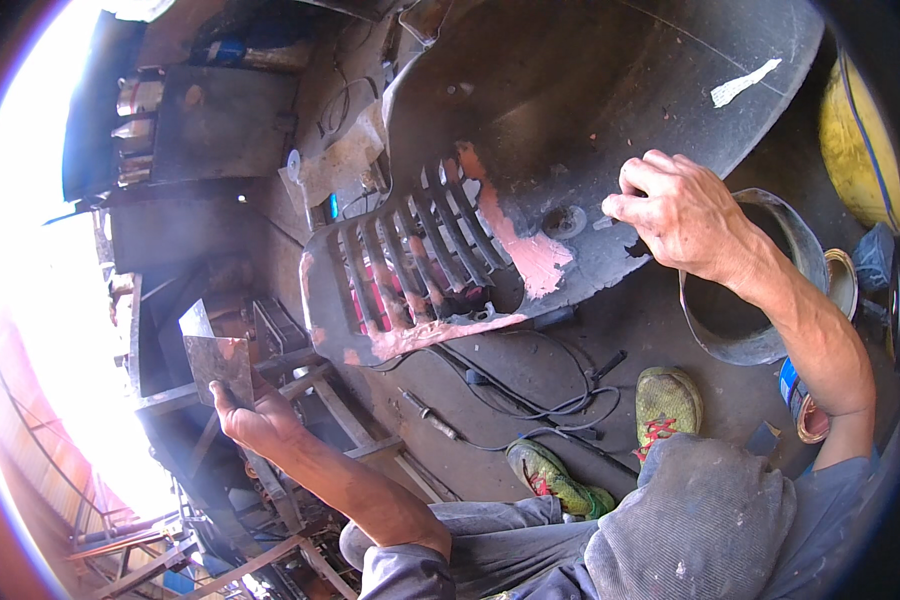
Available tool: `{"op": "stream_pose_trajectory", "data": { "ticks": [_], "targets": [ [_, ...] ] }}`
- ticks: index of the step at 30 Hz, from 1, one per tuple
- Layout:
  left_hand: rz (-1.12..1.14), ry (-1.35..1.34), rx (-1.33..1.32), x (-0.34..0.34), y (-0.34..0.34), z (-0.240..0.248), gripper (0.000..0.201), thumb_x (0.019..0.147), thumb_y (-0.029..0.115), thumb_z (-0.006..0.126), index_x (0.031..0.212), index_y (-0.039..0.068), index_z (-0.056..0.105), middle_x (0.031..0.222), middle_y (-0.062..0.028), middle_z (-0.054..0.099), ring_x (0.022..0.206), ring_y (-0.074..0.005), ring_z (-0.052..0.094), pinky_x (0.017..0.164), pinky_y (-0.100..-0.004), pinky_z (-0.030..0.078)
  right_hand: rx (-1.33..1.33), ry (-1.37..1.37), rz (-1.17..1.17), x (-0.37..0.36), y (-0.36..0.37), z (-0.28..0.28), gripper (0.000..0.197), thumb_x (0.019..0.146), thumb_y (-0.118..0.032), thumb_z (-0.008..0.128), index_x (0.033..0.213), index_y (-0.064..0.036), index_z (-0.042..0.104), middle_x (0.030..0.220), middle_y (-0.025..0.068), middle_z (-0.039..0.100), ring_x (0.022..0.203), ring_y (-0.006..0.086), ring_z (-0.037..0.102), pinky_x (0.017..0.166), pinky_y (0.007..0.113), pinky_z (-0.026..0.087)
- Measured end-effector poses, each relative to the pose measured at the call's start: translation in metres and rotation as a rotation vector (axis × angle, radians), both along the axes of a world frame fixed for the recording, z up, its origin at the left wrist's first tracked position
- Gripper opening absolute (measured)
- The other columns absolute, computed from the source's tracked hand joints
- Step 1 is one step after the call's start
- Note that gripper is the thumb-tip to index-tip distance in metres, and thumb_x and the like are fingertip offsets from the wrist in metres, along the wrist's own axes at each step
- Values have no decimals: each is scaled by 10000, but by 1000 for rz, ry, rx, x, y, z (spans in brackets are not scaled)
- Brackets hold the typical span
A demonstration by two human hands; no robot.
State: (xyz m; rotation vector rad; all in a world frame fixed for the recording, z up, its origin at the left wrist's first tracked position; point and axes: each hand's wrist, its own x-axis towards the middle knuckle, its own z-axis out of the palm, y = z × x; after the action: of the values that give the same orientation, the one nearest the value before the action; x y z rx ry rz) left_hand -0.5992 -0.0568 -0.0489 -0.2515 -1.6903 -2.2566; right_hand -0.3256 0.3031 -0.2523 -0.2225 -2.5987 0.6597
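My left hand (260,420) grips a flat, thin metal plate (220,365) with a smear of pink paste on it, held up at the left. At the right, my right hand (675,210) is closed, thumb and fingers pinched together, over the edge of a large dark grey curved panel (610,110). Whatever lies in that pinch, if anything, is hidden. The panel has a row of slots (420,250). Pink putty (535,260) covers patches beside the slots and along the lower edge.
A wide metal ring (705,325) stands under my right forearm. Beside it lies an open blue can (805,405), and farther back is a yellow rounded container (860,140). Black cables (530,405) and a soldering-iron-like tool (430,415) lie by my shoes. A metal frame (335,410) stands left.
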Motion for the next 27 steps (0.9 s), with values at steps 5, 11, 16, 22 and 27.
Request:
{"op": "stream_pose_trajectory", "data": {
  "ticks": [5, 11, 16, 22, 27],
  "targets": [
    [-46, 4, -119, -5, -10, 1, 365, 1047, 151, 467, 1290, -120, 488, 1228, -214, 611, 1112, -300, 634, 978, -401, 547, -8, 3, 11, 0, 0, 2, 143, 813, -55, 617, 901, -97, 721, 840, 90, 591, 848, 262, 607, 748, 404, 515],
    [-20, 26, -55, -9, -10, -4, 363, 1049, 154, 464, 1292, -114, 489, 1221, -208, 619, 1113, -302, 636, 973, -408, 548, 31, -13, 28, 0, 1, 0, 177, 780, -36, 681, 947, -94, 696, 877, 69, 589, 849, 254, 592, 732, 388, 517],
    [19, -9, 17, -3, 2, -4, 365, 1047, 155, 469, 1291, -115, 493, 1211, -211, 623, 1109, -305, 638, 969, -413, 553, 40, -2, 23, 0, 1, -2, 180, 777, -33, 683, 947, -92, 699, 872, 72, 590, 848, 252, 594, 732, 386, 521],
    [49, -19, 15, 0, 4, -3, 373, 1044, 156, 473, 1289, -125, 492, 1231, -217, 617, 1112, -305, 638, 974, -414, 553, 36, 3, 30, 0, 0, -2, 196, 769, -16, 683, 950, -89, 701, 873, 72, 591, 849, 254, 597, 735, 388, 524],
    [32, -23, 25, 0, 5, -4, 378, 1045, 157, 475, 1291, -130, 489, 1234, -218, 616, 1122, -307, 634, 982, -416, 545, 33, -6, 28, 0, -1, -3, 196, 765, -15, 685, 948, -82, 702, 869, 73, 590, 854, 255, 596, 739, 388, 523]
  ]
}}
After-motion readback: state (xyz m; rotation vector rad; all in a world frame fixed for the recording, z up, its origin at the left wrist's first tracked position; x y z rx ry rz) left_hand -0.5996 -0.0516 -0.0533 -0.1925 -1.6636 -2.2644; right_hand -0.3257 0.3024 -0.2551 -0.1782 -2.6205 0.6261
